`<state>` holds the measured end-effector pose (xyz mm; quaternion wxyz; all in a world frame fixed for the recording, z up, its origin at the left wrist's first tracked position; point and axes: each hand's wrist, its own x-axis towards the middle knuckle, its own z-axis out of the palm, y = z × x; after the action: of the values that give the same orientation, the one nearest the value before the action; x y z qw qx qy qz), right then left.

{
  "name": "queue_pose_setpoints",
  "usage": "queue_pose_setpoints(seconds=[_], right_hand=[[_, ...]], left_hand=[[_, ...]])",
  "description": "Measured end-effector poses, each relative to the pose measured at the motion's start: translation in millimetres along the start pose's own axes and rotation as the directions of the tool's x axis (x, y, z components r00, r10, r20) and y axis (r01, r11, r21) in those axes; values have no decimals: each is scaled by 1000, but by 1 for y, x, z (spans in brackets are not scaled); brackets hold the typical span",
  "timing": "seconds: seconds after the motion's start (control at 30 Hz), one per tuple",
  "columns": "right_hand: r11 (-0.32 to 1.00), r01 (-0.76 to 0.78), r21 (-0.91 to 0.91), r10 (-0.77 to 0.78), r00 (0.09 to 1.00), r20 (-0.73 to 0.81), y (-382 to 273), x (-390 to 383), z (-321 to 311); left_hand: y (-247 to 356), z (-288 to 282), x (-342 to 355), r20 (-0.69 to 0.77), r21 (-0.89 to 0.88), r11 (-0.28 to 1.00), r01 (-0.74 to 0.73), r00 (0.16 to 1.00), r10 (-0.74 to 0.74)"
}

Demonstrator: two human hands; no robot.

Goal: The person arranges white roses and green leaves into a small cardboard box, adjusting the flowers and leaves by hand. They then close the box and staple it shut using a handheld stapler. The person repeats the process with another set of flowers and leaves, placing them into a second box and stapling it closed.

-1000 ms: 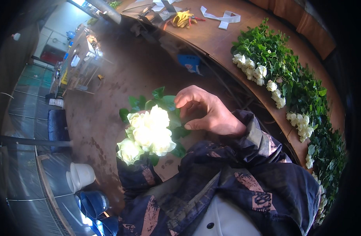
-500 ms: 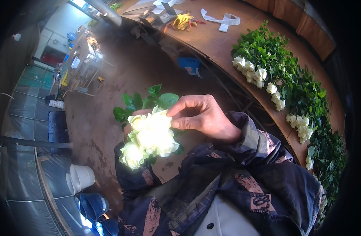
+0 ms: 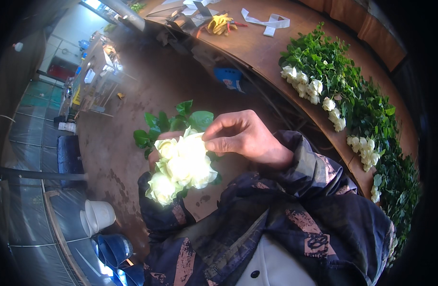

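Note:
Several white roses (image 3: 183, 164) with green leaves (image 3: 180, 119) form a small bunch in front of my body, blooms facing up at me. Mostly hidden behind the blooms, my left hand (image 3: 153, 158) holds the bunch; only bits of its skin show, and the stems are out of sight. At the upper right bloom, my right hand (image 3: 247, 138) has thumb and forefinger closed on the edge of an outer petal. Strong light washes out the middle blooms.
Along the right, a brown table (image 3: 266, 52) carries a long row of white roses with foliage (image 3: 343, 90). Yellow gloves (image 3: 220, 24) and a white strip (image 3: 269, 21) lie at its far end. Buckets (image 3: 99, 215) stand lower left; a blue container (image 3: 228, 77) sits under the table.
My right hand has shifted slightly up and left, still at the same bloom's petal edge. The bunch stays almost where it was.

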<state>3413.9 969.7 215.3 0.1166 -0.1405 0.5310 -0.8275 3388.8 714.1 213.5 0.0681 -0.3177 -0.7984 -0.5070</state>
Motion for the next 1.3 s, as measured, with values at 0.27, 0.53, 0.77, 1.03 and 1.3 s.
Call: queue_pose_setpoints(seconds=[0.27,0.53,0.77,1.03,1.3], right_hand=[[998,-37,-48,40,997,68,-3,5,-3],[994,-77,-82,85,992,96,-5,4,0],[990,101,-100,-84,983,164,6,-2,7],[984,175,-43,-143,902,408,8,-16,-17],[896,368,-249,-365,929,61,20,-12,-1]], left_hand=[[-33,-11,-3,87,115,983,-144,987,134],[-59,-22,-22,41,-71,980,186,982,-184],[-19,-13,-16,18,62,994,-95,995,94],[-15,-14,-18,-2,-141,983,119,993,-121],[-14,-12,-24,0,-173,971,163,986,-165]])
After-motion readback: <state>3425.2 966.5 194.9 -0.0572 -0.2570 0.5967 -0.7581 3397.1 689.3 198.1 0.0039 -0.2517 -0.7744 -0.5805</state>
